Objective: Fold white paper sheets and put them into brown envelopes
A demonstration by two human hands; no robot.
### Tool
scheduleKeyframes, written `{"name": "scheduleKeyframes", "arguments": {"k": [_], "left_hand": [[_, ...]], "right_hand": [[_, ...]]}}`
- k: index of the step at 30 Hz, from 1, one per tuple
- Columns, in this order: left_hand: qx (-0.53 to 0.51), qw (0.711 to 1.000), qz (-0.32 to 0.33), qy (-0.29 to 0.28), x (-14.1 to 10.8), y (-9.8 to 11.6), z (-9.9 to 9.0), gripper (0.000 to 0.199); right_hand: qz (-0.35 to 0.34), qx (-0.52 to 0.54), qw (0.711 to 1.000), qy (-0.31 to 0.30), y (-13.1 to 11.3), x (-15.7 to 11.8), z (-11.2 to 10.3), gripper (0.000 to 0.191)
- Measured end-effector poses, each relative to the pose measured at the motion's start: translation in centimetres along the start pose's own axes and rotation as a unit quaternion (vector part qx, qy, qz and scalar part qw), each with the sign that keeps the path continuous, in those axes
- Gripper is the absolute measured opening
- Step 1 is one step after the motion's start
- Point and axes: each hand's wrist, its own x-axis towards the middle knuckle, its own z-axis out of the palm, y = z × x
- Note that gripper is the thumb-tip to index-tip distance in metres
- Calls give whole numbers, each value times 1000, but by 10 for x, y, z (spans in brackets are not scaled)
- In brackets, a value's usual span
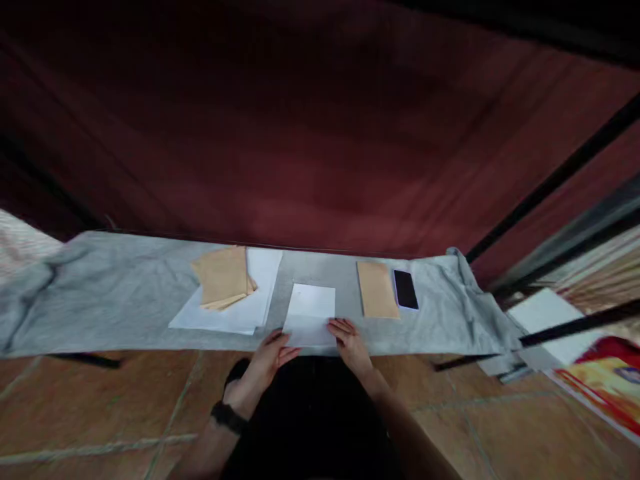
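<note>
A white sheet of paper (313, 303) lies in front of me on the grey cloth, close to its near edge. A crease line runs across it, and its lower part looks greyer, as if folded over. My left hand (270, 357) grips the lower left corner, with fingers and thumb at the paper's edge. At the lower right side, my right hand (350, 343) holds the same sheet, its fingers resting on top; the thumb is hidden.
To the left, several brown paper envelopes (225, 275) sit on white sheets (215, 321). On the right are a single brown envelope (379, 290) and a phone (405, 290). The grey cloth (135, 287) covers a narrow table before a dark red panel (300, 153).
</note>
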Motion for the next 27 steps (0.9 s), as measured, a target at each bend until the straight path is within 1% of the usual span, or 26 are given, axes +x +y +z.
{"name": "scheduleKeyframes", "arguments": {"k": [2,4,5,7,9,11,14,17,19,21,25,27], "left_hand": [[25,996,86,11,0,-2,-12,28],[89,980,179,15,3,-1,-21,28],[143,960,238,21,5,0,-24,28],[259,907,332,12,11,4,-29,27],[348,857,380,-19,20,9,-30,32],[396,826,398,-46,29,14,-30,37],[447,794,402,-84,41,20,-28,38],[484,771,404,-88,47,26,-24,38],[495,766,404,-71,49,30,-21,40],[502,767,396,-51,51,34,-16,38],[518,778,355,-15,56,40,-7,16],[527,783,331,-4,58,42,-2,17]], "right_hand": [[4,13,1000,17,1,-3,0,59],[11,25,999,35,1,-4,0,57],[16,32,998,45,1,-4,0,54],[25,42,997,63,1,-3,0,49],[36,48,995,75,1,0,0,44],[44,54,994,79,-1,2,0,40],[48,63,994,76,-2,5,-1,37],[52,62,993,81,-4,6,-3,35],[59,56,993,90,-5,8,-4,33],[65,48,993,90,-6,12,-6,32],[92,19,992,87,-6,24,-8,26],[111,2,990,92,-4,30,-7,26]]}}
